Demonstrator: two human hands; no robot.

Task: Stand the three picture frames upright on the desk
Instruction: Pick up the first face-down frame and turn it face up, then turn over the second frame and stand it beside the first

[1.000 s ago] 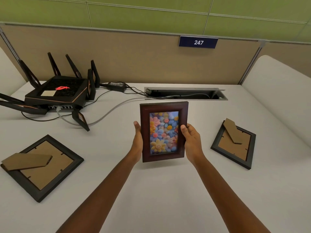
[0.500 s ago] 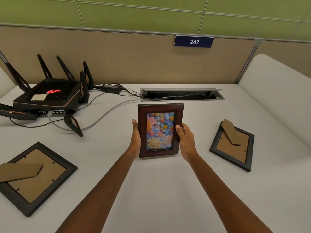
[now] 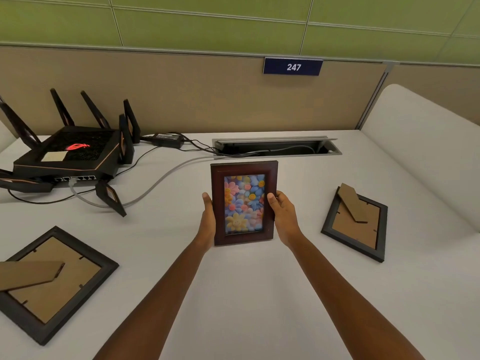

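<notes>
A dark red wooden frame (image 3: pixel 244 203) with a flower picture stands upright at the middle of the white desk (image 3: pixel 246 294), facing me. My left hand (image 3: pixel 208 219) grips its left edge and my right hand (image 3: pixel 283 216) grips its right edge. Whether its bottom edge touches the desk I cannot tell. A large black frame (image 3: pixel 52 284) lies face down at the near left, its cardboard stand folded out. A smaller black frame (image 3: pixel 357 224) lies face down at the right, stand up.
A black router (image 3: pixel 70 157) with several antennas sits at the back left, with cables (image 3: pixel 161 183) running to an open cable hatch (image 3: pixel 275 148) at the back. A beige partition closes the back; a white rounded panel (image 3: pixel 420 157) rises on the right.
Both hands have carried the red frame away from me and lower toward the desk. The view has shifted slightly, so the left frame sits nearer the edge.
</notes>
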